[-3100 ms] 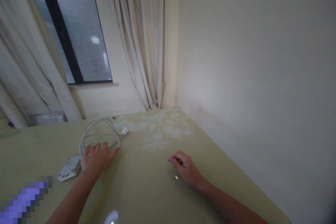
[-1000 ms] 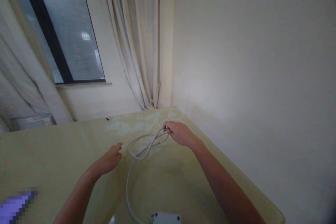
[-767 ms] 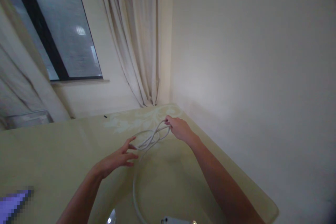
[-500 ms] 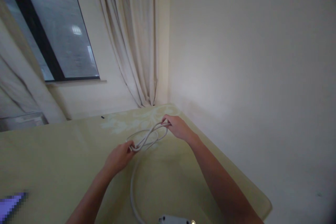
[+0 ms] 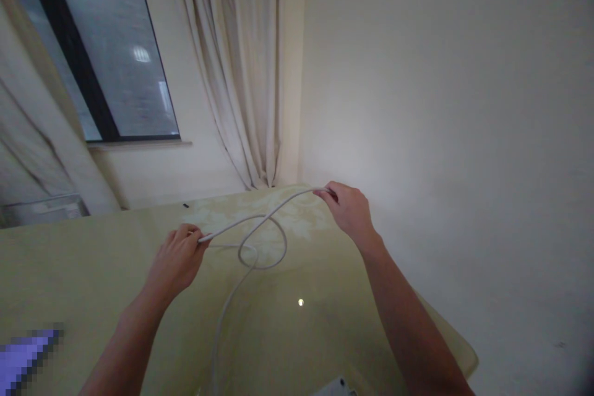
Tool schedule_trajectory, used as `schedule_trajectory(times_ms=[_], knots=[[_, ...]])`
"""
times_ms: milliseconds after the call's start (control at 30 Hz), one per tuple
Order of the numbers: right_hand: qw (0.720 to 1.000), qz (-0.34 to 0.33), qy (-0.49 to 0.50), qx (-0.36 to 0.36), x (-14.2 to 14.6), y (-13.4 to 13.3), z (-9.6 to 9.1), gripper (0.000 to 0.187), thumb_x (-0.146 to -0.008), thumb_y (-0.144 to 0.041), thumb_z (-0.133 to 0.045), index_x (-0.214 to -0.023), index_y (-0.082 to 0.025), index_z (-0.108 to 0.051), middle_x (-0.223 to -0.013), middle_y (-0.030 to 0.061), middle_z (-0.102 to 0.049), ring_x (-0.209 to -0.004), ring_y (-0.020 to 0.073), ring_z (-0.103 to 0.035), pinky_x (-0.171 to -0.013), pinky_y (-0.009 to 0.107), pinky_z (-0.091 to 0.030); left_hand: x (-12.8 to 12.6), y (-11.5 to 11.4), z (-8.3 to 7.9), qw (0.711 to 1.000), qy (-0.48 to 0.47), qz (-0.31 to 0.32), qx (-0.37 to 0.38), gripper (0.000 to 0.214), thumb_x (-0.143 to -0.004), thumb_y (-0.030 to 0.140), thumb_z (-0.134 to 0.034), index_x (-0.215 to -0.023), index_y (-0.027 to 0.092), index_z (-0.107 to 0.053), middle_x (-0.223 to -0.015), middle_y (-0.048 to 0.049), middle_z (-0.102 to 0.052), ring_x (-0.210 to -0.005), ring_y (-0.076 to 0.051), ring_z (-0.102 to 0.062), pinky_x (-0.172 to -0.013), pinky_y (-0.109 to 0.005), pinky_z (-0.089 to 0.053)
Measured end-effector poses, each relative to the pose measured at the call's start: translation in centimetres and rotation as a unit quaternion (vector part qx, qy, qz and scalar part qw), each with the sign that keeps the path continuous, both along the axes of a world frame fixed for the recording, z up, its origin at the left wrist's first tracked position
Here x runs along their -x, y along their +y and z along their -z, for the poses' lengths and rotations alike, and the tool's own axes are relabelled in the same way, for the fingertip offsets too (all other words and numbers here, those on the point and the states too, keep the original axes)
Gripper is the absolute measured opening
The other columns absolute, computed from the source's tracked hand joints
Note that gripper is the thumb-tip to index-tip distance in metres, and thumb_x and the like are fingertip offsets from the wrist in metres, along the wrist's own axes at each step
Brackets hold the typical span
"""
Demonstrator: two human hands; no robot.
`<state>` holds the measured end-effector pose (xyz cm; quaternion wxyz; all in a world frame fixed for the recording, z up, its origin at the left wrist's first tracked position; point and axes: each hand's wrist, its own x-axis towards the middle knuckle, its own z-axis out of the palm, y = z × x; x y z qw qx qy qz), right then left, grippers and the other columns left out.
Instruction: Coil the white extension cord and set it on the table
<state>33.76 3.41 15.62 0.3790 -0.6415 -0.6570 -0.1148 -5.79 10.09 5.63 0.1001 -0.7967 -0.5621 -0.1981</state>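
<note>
A white cable (image 5: 260, 219) runs in the air between my two hands above a pale yellow-green table (image 5: 83, 272). My left hand (image 5: 176, 260) is closed and pinches one part of the cable. My right hand (image 5: 348, 207) is closed on another part, near the table's far corner. Below the stretched part the cable makes one loose loop (image 5: 262, 250), then trails down toward the bottom edge. A white block (image 5: 336, 387), the cable's end piece, shows at the bottom edge.
The table stands in a room corner, with a plain wall (image 5: 440, 105) on the right. Cream curtains (image 5: 241, 62) hang behind it beside a dark window (image 5: 102, 43). A blurred purple patch (image 5: 23, 359) lies at the lower left.
My hands have drawn apart and lifted the cable: the left moved left, the right moved up and to the right. The bundle of loops has opened into a single loop.
</note>
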Motion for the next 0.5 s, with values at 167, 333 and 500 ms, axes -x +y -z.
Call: schedule_trajectory(times_ms=[167, 333, 500], knots=[[0.971, -0.088, 0.221, 0.020, -0.6, 3.1, 0.5, 0.048, -0.091, -0.063, -0.057, -0.069, -0.020, -0.062, -0.055, -0.0033, -0.047, -0.055, 0.0134, -0.042, -0.054, 0.026, -0.025, -1.6, -2.0, -1.3, 0.993, -0.025, -0.021, 0.112, 0.039, -0.103, 0.051, -0.028, -0.097, 0.024, -0.056, -0.093, -0.0115, -0.073, -0.091, -0.030, -0.070, -0.078, -0.037, -0.047], [0.820, -0.244, 0.508, 0.100, 1.1, 6.3, -1.2, 0.049, -0.067, -0.061, -0.080, -0.069, -0.020, -0.053, -0.052, -0.0110, -0.031, -0.046, 0.0075, -0.024, -0.046, 0.023, -0.018, -4.5, -3.8, -1.8, 0.989, -0.084, -0.050, 0.111, 0.041, -0.105, 0.051, -0.019, -0.108, 0.024, -0.050, -0.078, -0.0082, -0.069, -0.078, -0.032, -0.070, -0.065, -0.035, -0.041], [0.754, -0.327, 0.556, 0.123, 4.6, 6.4, -4.0, 0.040, -0.074, -0.052, -0.075, -0.069, -0.021, -0.050, -0.055, -0.0105, -0.028, -0.048, 0.0079, -0.023, -0.045, 0.022, -0.020, -5.5, -2.9, -1.6, 0.953, -0.295, 0.012, 0.065, 0.040, -0.102, 0.047, -0.023, -0.091, 0.025, -0.055, -0.078, -0.0041, -0.064, -0.078, -0.025, -0.065, -0.070, -0.035, -0.044]])
